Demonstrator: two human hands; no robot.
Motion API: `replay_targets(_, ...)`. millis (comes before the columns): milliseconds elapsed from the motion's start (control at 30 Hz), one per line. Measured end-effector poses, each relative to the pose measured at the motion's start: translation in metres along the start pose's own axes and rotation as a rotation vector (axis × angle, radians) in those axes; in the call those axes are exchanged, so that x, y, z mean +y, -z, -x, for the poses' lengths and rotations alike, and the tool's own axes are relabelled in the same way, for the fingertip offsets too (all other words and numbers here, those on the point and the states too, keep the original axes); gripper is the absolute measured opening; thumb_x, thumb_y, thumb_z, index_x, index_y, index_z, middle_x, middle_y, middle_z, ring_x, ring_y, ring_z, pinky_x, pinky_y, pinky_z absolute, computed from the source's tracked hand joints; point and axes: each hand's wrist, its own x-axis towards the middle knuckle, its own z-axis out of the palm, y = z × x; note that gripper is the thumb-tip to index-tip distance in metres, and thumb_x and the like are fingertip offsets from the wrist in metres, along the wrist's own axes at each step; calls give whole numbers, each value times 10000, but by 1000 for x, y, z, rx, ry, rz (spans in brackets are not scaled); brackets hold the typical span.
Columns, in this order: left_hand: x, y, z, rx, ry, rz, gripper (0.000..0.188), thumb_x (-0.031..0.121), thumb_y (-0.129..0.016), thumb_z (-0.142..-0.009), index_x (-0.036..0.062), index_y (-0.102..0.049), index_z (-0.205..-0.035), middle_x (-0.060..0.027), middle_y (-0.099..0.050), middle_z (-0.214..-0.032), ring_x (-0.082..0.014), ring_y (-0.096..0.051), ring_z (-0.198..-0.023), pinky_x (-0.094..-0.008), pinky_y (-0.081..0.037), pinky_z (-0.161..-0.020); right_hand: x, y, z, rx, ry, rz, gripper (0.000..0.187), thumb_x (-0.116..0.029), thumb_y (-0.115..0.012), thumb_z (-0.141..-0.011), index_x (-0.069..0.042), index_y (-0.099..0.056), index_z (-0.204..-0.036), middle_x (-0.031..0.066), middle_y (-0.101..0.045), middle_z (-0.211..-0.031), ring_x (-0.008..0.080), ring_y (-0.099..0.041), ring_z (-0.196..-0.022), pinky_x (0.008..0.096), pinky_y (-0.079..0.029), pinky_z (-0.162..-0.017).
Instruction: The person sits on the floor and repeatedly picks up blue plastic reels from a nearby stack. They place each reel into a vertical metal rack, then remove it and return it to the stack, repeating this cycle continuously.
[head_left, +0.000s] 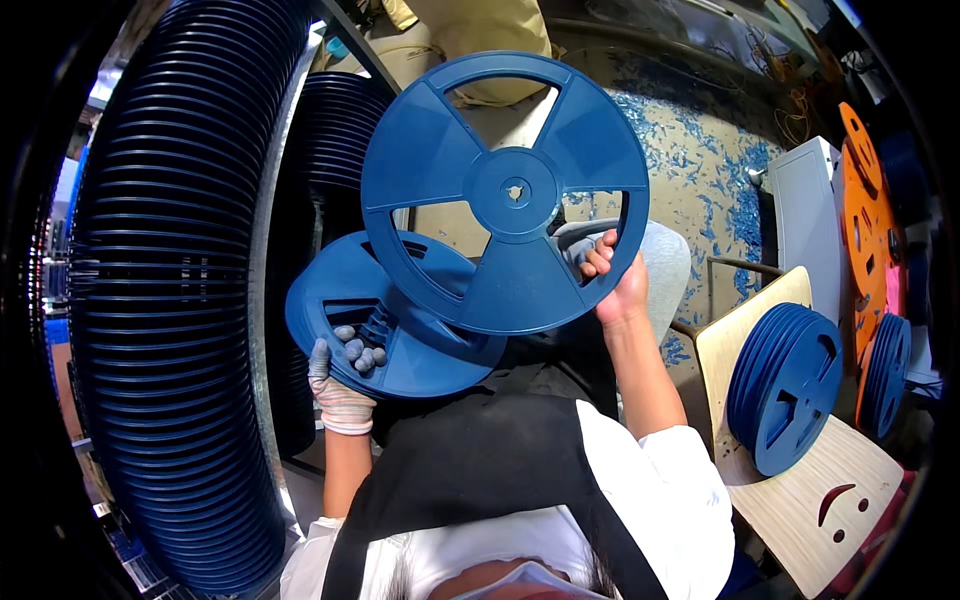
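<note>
My left hand (340,392) was low on my left, in a striped glove with grey fingertips: thumb by the rim, fingers poking through a cutout, gripping the lower disc (430,360). Couldn't tell its layer count. My right hand (626,288), bare, had its fingers curled through a cutout and round the rim of the upper disc (500,198). That sat face-on ahead of me, partly covering the lower one; contact between them unclear.

Room, left to right: metal rail (258,330), beige floor (690,205) strewn with blue scraps, white box (805,215), wooden chair (850,490), orange parts (864,220) at far right.

Stock: long row of blue discs (170,300) on edge at left, second row (340,130) past the rail. Chair bore a tilted blue stack (790,390); smaller stack (886,375) leaned just beside the orange parts.
</note>
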Motion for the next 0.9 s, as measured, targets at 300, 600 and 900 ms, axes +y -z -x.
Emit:
replay_targets(300,-2,3,5,26,-17,15,348,327,-575,-893,2,-559,-1017,-58,-562,-709,-176,-500,-577,-340,-424,-708,0,-11,-13,-37,-61,-65,292,-293,-390,-961,-56,-519,-849,31,-463,-663,153,-445,-556,298,-390,-538)
replay_targets(600,0,10,2,-23,12,45,363,325,-574,-895,-6,-554,-1043,-91,-604,-743,-195,-539,-615,-358,-440,-746,1,-68,24,-344,444,538,530,-530,-446,-938,-40,-547,-1112,77,-517,-956,162,-489,-877,304,-402,-790)
replay_targets(900,1,16,-1,-17,5,31,372,339,-558,-902,-5,-555,-1044,-76,-587,-734,-190,-526,-628,-355,-425,-735,17,-67,12,-918,919,2005,304,-162,-694,-712,-87,-544,-966,44,-517,-859,228,-520,-826,331,-415,-708)
